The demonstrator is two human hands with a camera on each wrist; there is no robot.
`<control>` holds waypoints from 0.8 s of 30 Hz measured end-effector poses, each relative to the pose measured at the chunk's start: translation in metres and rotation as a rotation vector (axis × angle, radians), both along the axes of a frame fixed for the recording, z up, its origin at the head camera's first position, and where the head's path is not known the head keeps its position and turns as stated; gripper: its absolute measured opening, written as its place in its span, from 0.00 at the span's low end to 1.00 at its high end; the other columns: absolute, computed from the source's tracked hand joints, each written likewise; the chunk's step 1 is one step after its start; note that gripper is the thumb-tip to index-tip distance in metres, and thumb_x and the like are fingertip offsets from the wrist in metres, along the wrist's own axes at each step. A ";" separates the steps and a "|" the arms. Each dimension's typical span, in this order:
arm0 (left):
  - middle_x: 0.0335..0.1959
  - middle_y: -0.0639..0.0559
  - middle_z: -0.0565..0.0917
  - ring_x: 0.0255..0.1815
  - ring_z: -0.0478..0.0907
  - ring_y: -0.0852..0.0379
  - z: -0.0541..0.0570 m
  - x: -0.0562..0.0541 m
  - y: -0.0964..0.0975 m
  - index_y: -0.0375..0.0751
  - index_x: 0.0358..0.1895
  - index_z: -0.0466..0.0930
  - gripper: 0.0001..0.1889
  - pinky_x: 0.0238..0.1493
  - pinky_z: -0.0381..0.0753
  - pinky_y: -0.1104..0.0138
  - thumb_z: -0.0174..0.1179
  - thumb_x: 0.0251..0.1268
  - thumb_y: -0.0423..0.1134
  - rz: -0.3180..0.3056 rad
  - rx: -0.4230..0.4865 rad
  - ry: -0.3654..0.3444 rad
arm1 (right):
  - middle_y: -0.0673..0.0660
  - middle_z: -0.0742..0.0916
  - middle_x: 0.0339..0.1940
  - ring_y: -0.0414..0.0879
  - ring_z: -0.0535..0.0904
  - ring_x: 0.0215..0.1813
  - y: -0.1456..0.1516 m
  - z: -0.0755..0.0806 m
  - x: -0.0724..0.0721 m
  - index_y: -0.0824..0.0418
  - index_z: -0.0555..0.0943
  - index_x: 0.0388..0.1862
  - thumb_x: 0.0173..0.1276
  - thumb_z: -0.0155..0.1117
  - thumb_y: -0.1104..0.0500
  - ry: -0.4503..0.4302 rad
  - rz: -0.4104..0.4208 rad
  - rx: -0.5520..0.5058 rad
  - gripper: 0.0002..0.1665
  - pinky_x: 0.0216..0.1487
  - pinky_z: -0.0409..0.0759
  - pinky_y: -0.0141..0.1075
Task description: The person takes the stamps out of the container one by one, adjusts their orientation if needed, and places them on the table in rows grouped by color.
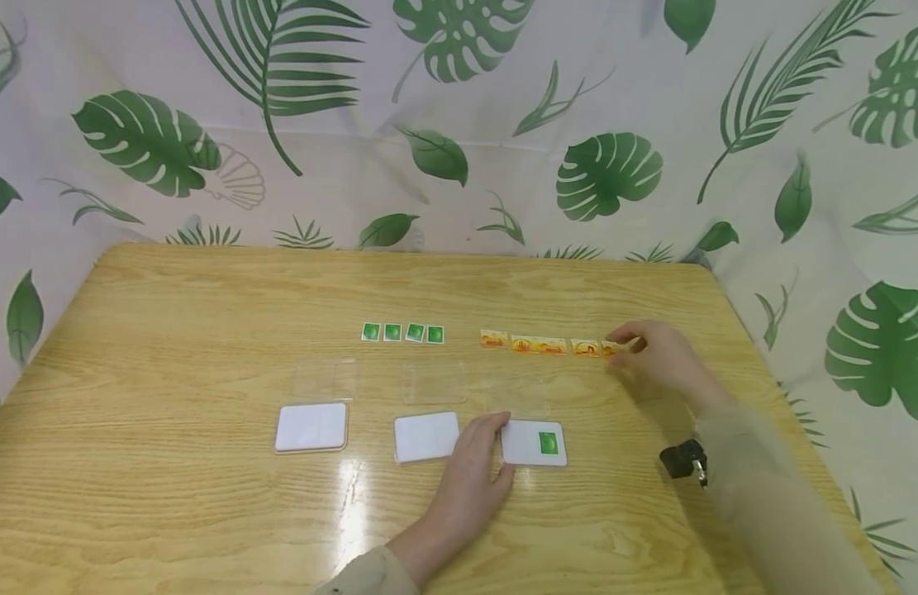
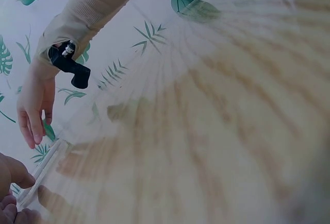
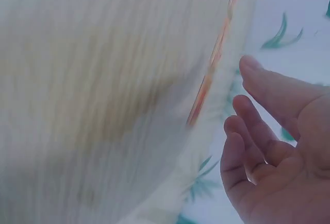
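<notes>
Three white rounded rectangular cards lie in a row on the table. The right-hand white card (image 1: 520, 443) bears a green square sticker (image 1: 549, 443). My left hand (image 1: 469, 467) holds this card at its left end, index finger at the top corner and thumb at the bottom. Over the right end of a row of orange-yellow printed stickers (image 1: 539, 345) hovers my right hand (image 1: 663, 357). In the right wrist view its thumb and fingers (image 3: 268, 87) stand apart with nothing between them, near the orange strip (image 3: 209, 74). The left wrist view barely shows the left fingers (image 2: 18, 172).
Several green square stickers (image 1: 392, 332) lie in a row left of the orange ones. Flat transparent pieces (image 1: 434, 383) sit behind the cards. The left card (image 1: 311, 427) and middle card (image 1: 426, 436) are plain white. Leaf-patterned cloth (image 1: 340, 190) hangs behind the wooden table (image 1: 168, 347).
</notes>
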State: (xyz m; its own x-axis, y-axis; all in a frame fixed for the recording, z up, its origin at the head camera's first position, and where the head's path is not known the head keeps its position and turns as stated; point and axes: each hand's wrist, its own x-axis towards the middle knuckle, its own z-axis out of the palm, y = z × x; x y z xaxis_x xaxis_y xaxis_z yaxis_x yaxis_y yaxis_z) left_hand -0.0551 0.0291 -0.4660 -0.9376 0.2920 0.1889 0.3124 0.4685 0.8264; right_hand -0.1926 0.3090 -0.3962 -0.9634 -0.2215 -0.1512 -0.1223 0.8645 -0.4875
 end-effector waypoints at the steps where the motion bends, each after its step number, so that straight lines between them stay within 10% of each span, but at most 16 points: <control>1: 0.62 0.45 0.69 0.66 0.65 0.52 0.000 0.000 0.000 0.34 0.66 0.62 0.31 0.68 0.64 0.66 0.62 0.58 0.26 0.001 -0.002 -0.001 | 0.65 0.82 0.51 0.56 0.76 0.46 -0.005 0.000 0.003 0.65 0.80 0.52 0.63 0.69 0.57 0.012 0.011 -0.001 0.21 0.40 0.77 0.43; 15: 0.63 0.45 0.69 0.65 0.66 0.52 -0.001 -0.001 0.000 0.34 0.66 0.62 0.31 0.67 0.65 0.66 0.62 0.59 0.26 -0.005 0.014 0.002 | 0.47 0.84 0.36 0.44 0.76 0.37 -0.054 -0.010 0.059 0.56 0.84 0.40 0.54 0.75 0.56 -0.001 0.295 -0.113 0.15 0.35 0.78 0.34; 24: 0.62 0.45 0.70 0.65 0.66 0.52 -0.002 -0.001 0.000 0.34 0.66 0.62 0.31 0.68 0.65 0.65 0.62 0.59 0.26 -0.002 0.012 0.008 | 0.47 0.84 0.38 0.42 0.76 0.38 -0.061 -0.016 0.076 0.56 0.84 0.41 0.53 0.76 0.55 -0.049 0.299 -0.123 0.17 0.38 0.79 0.35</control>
State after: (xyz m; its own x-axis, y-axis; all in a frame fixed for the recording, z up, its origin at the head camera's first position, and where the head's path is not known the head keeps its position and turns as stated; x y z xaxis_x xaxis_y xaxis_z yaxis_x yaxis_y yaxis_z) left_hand -0.0558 0.0292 -0.4679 -0.9356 0.2914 0.1995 0.3196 0.4583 0.8294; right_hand -0.1170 0.2476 -0.4118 -0.8453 -0.5127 -0.1508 -0.3352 0.7284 -0.5976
